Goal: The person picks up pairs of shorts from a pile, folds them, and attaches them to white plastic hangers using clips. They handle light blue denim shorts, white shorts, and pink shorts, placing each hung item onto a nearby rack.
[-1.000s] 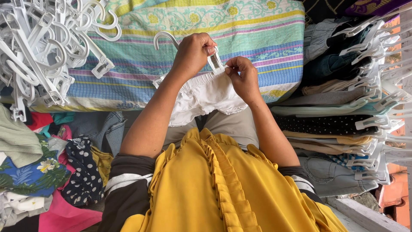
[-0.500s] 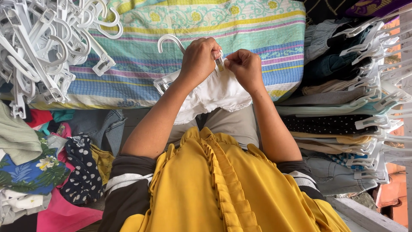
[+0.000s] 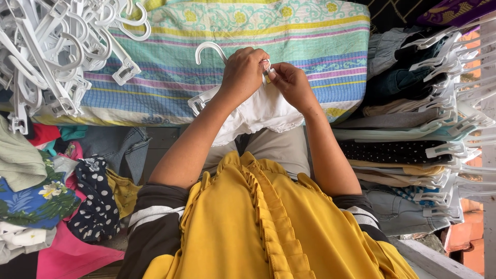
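Both hands pinched one clip of the white hanger [image 3: 206, 98]; left hand [image 3: 243, 72] and right hand [image 3: 290, 82] apparently touching, hanger's bar running leftward over the white garment [image 3: 258, 111].

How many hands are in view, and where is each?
2. The left hand grips the white hanger and white garment; the right hand pinches the hanger's clip beside it. No others show.

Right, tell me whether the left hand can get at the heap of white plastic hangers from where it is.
Probably yes, but not freely: the left hand is busy on the white garment and its white plastic hanger. The heap of white plastic hangers lies on its side, with nothing between.
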